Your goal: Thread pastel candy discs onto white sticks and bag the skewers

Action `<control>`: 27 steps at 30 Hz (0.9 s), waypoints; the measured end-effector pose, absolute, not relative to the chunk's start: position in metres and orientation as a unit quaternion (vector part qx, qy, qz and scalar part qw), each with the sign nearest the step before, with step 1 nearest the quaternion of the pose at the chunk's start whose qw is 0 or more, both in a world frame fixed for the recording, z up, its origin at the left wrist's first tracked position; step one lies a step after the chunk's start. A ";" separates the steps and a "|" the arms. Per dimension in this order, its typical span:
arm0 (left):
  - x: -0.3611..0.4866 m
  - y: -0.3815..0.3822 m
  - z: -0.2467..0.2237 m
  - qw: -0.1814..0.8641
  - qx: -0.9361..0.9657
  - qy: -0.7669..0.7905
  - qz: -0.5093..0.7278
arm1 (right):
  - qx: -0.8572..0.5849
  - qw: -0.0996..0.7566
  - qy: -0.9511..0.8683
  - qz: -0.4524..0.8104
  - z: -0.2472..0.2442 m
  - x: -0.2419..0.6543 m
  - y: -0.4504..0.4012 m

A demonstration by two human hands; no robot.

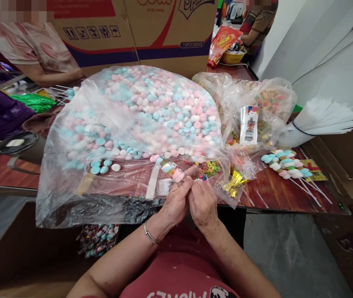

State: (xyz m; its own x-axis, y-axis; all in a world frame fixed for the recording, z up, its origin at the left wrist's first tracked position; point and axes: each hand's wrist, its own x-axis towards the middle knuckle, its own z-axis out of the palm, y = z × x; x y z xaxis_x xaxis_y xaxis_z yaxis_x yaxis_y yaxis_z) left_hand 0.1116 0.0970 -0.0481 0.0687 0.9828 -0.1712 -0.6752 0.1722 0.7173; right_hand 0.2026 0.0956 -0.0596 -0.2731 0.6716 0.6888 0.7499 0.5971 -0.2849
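Note:
A candy skewer point(168, 167), with pink, blue and white soft candies in what looks like a clear wrapper, slants up and left from my hands. My left hand point(176, 200) is closed around its lower end. Pressed against it, my right hand point(203, 203) pinches at the same end; what lies between its fingertips is hidden. Gold twist ties point(234, 184) lie to the right of my hands. Behind them, fruit-coloured candy rings point(209, 167) show. A large clear bag of pink, blue and white candies point(164, 107) fills the table, with a few loose blue candies point(104, 169) near its front.
Finished-looking skewers point(286, 164) lie at right, below a bundle of white sticks point(325, 118). A stack of printed labels point(249, 125) rests on another candy bag point(269, 97). A dark mug point(21, 147) stands left. Behind are a large carton point(164, 51) and two other people.

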 end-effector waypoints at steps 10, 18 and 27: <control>-0.008 0.140 -0.013 0.700 0.368 0.377 0.482 | -0.258 0.308 -0.910 -0.100 -0.008 0.258 0.121; 0.027 0.130 -0.007 0.792 0.528 0.274 0.139 | -0.171 0.262 -0.945 -0.098 0.005 0.247 0.126; 0.036 0.114 -0.020 0.811 0.453 0.319 0.190 | -0.231 0.279 -0.923 -0.129 0.002 0.260 0.120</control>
